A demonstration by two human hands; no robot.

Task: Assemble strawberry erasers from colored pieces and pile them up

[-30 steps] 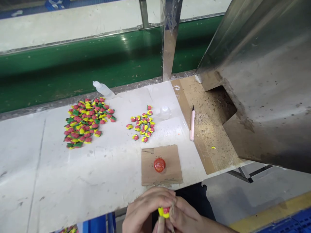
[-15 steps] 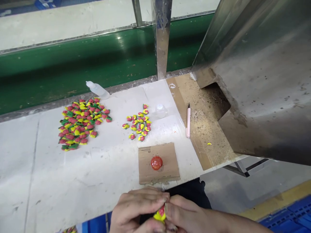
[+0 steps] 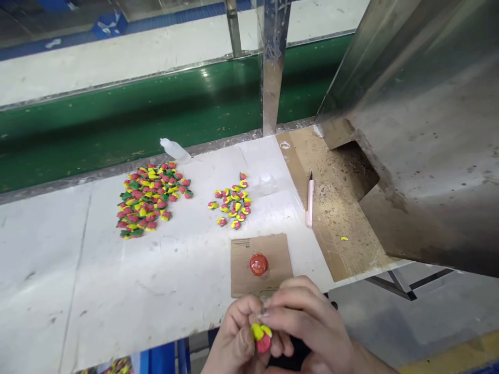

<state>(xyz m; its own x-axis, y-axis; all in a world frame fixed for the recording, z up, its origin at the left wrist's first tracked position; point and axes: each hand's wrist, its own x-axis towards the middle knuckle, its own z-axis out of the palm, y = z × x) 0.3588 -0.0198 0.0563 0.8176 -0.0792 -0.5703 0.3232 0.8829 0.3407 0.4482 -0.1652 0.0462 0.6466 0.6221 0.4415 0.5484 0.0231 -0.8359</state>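
Observation:
Just past the near table edge, my left hand (image 3: pixel 236 340) is closed, thumb and fingers gripping a small pink-and-yellow fruit-shaped piece (image 3: pixel 262 341). The piece shows its bumpy pink end towards me and yellow lobes on top. My right hand (image 3: pixel 315 324) is closed too, fingertips pinched against the piece's far end; that contact is partly hidden. Beyond my hands lies a cardboard square (image 3: pixel 239 278) with a small red cup (image 3: pixel 259 265) on it. Similar pieces lie in a small group (image 3: pixel 235 202) and a larger pile (image 3: pixel 150 197).
A translucent squeeze bottle (image 3: pixel 175 150) lies by the green belt wall (image 3: pixel 156 119). A clear container (image 3: pixel 267 183) stands right of the small group. A pink pen-like tool (image 3: pixel 310 202) rests by cardboard (image 3: pixel 331 208). A metal hood (image 3: pixel 436 130) rises at right.
My view has shifted, so the table appears lower and further right. The piece has been turned between my hands, and my right hand has come up over it.

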